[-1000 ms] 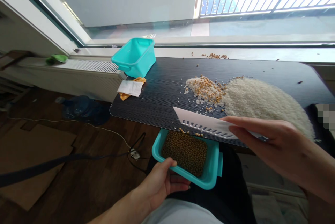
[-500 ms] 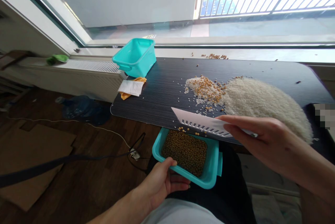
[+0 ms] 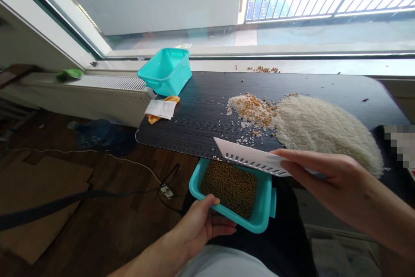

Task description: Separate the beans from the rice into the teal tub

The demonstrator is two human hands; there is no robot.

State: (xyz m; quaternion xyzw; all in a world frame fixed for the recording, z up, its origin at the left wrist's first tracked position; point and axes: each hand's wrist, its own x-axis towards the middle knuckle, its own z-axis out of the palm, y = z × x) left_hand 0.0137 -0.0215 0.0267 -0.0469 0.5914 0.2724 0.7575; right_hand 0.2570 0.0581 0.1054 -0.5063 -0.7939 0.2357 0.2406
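My left hand [image 3: 209, 221] grips the near rim of a turquoise plastic basket [image 3: 259, 224], thumb over the edge and fingers beneath. Round tan grains that look like dried peas [image 3: 230, 188] fill its bottom. The basket sits just below the table's front edge. Between the thumb and fingers of my right hand [image 3: 311, 169] is a flat white slotted scraper [image 3: 249, 156], tilted at that edge above the basket. Beyond it lie a small mixed heap of peas and rice [image 3: 254, 109] and a large mound of white rice [image 3: 324, 123].
Another turquoise basket [image 3: 167, 71] stands at the table's far left, with a white cloth [image 3: 161, 109] over an orange one near it. Loose peas [image 3: 264, 69] lie on the windowsill. A dark object [image 3: 385, 134] is at the right edge. A cable and a large bottle [image 3: 100, 136] are on the floor.
The scraper in my right hand has come slightly nearer, down to the table edge. Several peas that lay along that edge are no longer seen there. My left hand holds the basket still.
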